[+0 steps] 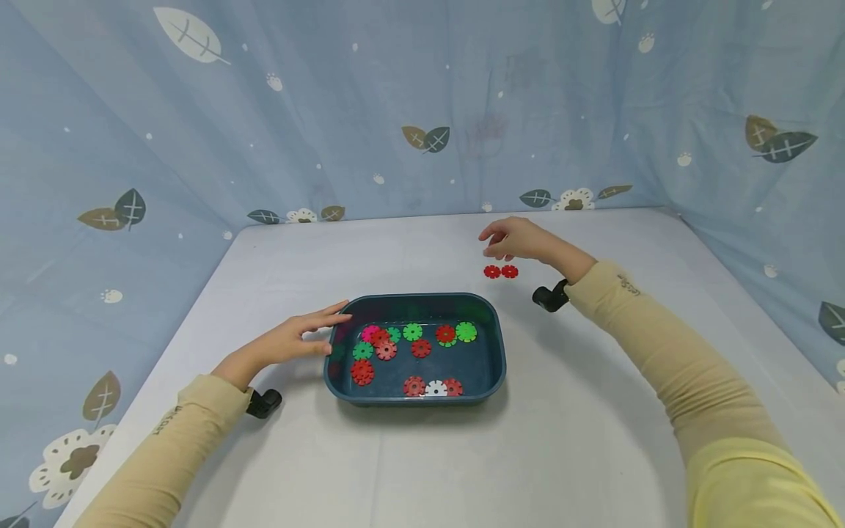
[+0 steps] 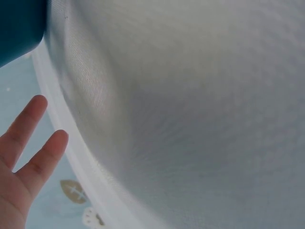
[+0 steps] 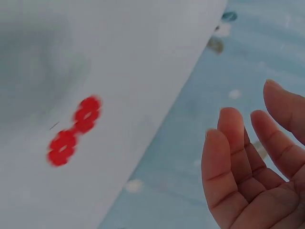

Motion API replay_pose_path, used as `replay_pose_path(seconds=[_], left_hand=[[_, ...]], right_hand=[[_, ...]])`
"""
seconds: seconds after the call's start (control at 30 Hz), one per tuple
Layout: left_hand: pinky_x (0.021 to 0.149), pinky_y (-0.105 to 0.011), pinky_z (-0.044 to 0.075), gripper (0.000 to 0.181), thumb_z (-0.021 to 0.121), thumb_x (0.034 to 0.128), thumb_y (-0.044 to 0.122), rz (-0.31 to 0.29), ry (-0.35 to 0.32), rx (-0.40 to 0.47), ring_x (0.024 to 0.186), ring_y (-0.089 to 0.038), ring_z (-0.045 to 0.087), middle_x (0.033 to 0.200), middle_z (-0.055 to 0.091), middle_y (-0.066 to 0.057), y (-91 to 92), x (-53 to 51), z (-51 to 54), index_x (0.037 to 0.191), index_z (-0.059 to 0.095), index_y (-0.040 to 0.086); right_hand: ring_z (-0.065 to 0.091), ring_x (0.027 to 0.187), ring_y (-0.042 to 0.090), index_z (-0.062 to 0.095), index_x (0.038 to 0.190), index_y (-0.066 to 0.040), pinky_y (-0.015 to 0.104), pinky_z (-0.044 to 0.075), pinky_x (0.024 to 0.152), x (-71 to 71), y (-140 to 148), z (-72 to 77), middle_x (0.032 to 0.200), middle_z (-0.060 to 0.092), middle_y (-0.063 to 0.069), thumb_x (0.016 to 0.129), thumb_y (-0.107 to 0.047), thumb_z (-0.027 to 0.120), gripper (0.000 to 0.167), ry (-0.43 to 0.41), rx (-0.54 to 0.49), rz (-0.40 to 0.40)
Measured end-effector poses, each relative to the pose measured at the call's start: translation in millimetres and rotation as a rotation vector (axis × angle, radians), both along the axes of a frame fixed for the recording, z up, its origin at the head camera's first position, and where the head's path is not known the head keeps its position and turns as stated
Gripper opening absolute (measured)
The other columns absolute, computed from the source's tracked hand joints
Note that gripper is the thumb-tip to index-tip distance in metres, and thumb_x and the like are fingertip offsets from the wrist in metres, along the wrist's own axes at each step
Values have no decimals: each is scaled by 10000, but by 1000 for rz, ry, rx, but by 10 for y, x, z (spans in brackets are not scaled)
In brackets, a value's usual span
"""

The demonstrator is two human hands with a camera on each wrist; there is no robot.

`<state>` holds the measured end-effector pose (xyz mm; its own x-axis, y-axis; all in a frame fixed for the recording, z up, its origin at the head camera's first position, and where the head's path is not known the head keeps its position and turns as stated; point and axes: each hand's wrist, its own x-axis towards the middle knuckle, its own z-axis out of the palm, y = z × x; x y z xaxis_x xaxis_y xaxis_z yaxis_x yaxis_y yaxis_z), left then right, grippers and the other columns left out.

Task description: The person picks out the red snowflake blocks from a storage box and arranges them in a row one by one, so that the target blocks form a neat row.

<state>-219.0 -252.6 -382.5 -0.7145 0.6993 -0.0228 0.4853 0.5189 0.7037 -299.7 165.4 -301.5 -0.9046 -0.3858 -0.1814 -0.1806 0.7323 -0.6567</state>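
My left hand rests at the left end of a dark teal plastic tub, its fingers extended at the rim. In the left wrist view two spread fingers show beside the tub's corner. Inside the tub lie several notched plastic discs, red, pink, green and a white disc. Beyond the tub, my right hand hovers over the table with loosely bent fingers and nothing in them. Just below it two red notched discs lie side by side on the cloth.
A white cloth covers the table. Blue leaf-patterned curtains stand along the back and both sides. A black wrist camera is strapped under the left wrist, and another black camera under the right.
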Motion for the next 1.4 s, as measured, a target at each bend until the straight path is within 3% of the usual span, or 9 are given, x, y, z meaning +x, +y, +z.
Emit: replay_pose_path(seconds=[0.27, 0.53, 1.07, 1.4], left_hand=[[950, -648, 289, 549, 622, 857, 143, 2, 5, -8, 1350, -403, 212, 1515, 197, -124, 3, 0, 11, 1374, 436, 124], [941, -648, 300, 555, 622, 858, 158, 9, 12, -24, 1349, -405, 215, 1515, 195, -121, 6, 2, 21, 1377, 430, 115], [939, -651, 296, 543, 609, 869, 153, 9, -2, -14, 1345, -410, 222, 1514, 197, -125, 3, 5, 16, 1381, 428, 134], [927, -637, 320, 548, 613, 867, 151, -13, 30, -13, 1342, -405, 234, 1513, 202, -125, -5, 3, 16, 1378, 424, 101]], right_hand=[[586, 828, 233, 559, 1196, -35, 345, 509, 773, 208, -327, 178, 984, 612, 138, 879, -152, 608, 342, 35, -26, 126], [584, 823, 247, 566, 1196, -37, 327, 501, 744, 386, -687, 210, 960, 615, 105, 876, -155, 616, 345, 46, -50, 289], [584, 821, 145, 570, 1212, -28, 231, 480, 727, 557, -1307, -142, 932, 639, 57, 867, -152, 631, 372, 25, 70, 510], [572, 865, 139, 594, 1187, -72, 237, 479, 735, 619, -1557, -412, 994, 628, 45, 856, -142, 645, 343, 23, 199, 555]])
